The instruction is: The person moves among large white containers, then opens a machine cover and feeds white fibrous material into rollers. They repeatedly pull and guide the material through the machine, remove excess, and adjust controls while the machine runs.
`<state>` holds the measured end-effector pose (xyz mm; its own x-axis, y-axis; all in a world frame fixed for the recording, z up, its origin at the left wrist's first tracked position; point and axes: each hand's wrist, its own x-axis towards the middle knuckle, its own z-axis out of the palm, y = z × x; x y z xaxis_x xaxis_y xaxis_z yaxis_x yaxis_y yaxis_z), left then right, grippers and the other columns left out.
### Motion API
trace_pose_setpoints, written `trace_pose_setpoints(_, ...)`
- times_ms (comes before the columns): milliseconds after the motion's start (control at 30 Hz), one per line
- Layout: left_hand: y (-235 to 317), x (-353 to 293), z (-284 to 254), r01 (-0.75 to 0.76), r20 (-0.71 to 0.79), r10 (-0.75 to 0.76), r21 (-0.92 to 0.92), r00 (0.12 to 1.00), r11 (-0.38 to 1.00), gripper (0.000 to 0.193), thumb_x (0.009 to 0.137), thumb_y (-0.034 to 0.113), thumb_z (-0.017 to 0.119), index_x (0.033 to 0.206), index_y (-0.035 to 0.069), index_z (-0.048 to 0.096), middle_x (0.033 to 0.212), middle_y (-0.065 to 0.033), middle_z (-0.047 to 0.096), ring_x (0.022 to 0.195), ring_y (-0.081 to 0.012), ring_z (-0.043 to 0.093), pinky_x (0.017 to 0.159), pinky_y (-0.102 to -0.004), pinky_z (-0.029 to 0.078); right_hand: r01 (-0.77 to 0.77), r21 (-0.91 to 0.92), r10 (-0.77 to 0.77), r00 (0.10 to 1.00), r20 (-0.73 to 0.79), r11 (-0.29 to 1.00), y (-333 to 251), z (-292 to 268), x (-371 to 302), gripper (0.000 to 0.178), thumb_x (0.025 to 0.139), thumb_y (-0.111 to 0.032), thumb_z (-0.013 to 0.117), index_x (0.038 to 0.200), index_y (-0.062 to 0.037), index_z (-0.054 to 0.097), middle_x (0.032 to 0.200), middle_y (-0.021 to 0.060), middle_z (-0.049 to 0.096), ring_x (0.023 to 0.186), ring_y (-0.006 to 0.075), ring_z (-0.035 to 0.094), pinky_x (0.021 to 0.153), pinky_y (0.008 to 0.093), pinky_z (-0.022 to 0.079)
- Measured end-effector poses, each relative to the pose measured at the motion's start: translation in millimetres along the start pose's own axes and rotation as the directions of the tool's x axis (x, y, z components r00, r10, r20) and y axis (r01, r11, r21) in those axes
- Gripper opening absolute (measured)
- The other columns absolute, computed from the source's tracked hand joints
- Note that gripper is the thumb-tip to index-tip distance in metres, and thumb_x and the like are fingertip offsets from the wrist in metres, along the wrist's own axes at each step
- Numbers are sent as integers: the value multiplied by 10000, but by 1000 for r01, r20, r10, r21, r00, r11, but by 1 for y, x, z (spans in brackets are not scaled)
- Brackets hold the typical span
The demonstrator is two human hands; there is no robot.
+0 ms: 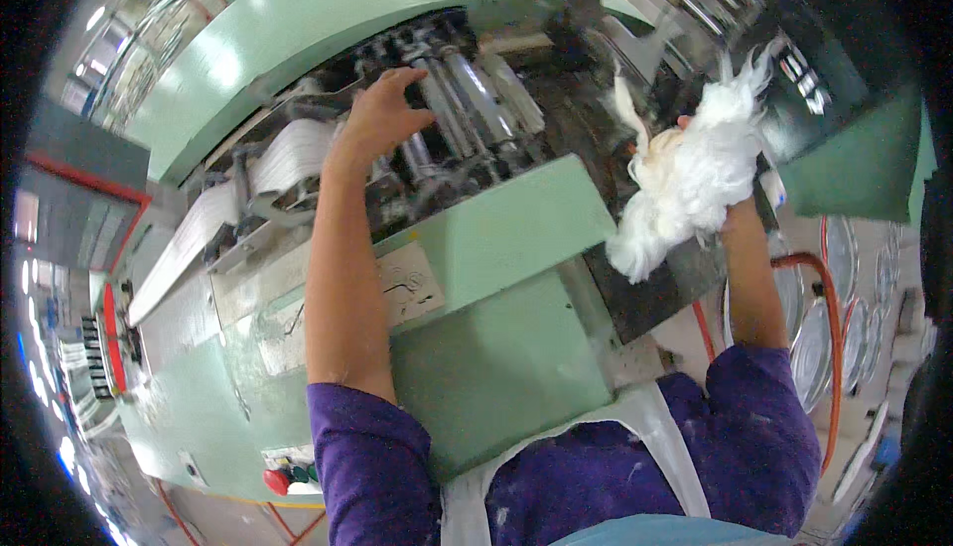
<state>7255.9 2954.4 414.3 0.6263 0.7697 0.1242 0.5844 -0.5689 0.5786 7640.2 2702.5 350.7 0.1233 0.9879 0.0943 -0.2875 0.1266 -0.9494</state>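
Observation:
A large tuft of loose white fibre (pixel 695 184) is gathered in my right hand (pixel 739 216), on the right side of the green machine. The fluff hides most of that hand; one fingertip shows at its far edge. A thin strand of the fibre trails up from the tuft's left side. My left hand (pixel 385 114) reaches over the machine's open roller section, fingers apart and holding nothing. Just right of it run shiny metal rollers (pixel 481 94). To its left, white fibre bands (pixel 293 156) feed toward the rollers; whether the hand touches any part, I cannot tell.
A curved green cover (pixel 248 40) rises behind the rollers. Nearer me is a flat green panel (pixel 506 238). A red button (pixel 276 481) sits at the lower left. On the right are an orange hose (pixel 832 318) and several round cans (pixel 812 347).

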Motion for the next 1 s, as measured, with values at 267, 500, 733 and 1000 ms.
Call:
trace_pose_setpoints(267, 56, -21, 8, 21, 311, -151, 385, 938, 923, 564, 792, 526, 601, 795, -36, 636, 652, -136, 590, 641, -227, 568, 629, -389, 439, 150, 635, 0, 973, -231, 757, 63, -48, -114, 483, 927, -354, 491, 1307, -60, 440, 1284, 92, 525, 1176, 241, 514, 1021, 429, 402)
trace_pose_setpoints(500, 142, -59, 6, -102, 142, 63, 281, 988, 954, 261, 814, 255, 654, 939, 29, 681, 794, -111, 673, 710, -155, 621, 670, -307, 474, 351, 479, -21, 823, -567, 804, 49, 2, -185, 425, 913, -364, 515, 1234, -85, 517, 1221, 62, 575, 1114, 206, 550, 986, 408, 423)
trace_pose_setpoints(733, 255, -133, 130, 530, 794, 281, -579, 539, 620, 779, 853, 479, 591, 1416, 61, 250, 1384, -118, 402, 1238, -228, 434, 991, -386, 394, 437, -19, -368, 730, -576, 899, 20, 39, -198, 401, 913, -329, 504, 1224, -76, 501, 1186, 79, 563, 1079, 207, 545, 961, 373, 429)
trace_pose_setpoints(1000, 303, -157, 201, 573, 614, 299, -789, 730, 223, 976, 701, 224, 802, 1440, 73, 182, 1319, -99, 422, 1202, -212, 436, 998, -346, 390, 14, -655, -424, 774, -471, 755, 18, 68, -223, 453, 866, -340, 544, 1221, -68, 473, 1180, 115, 513, 1104, 251, 488, 971, 362, 388)
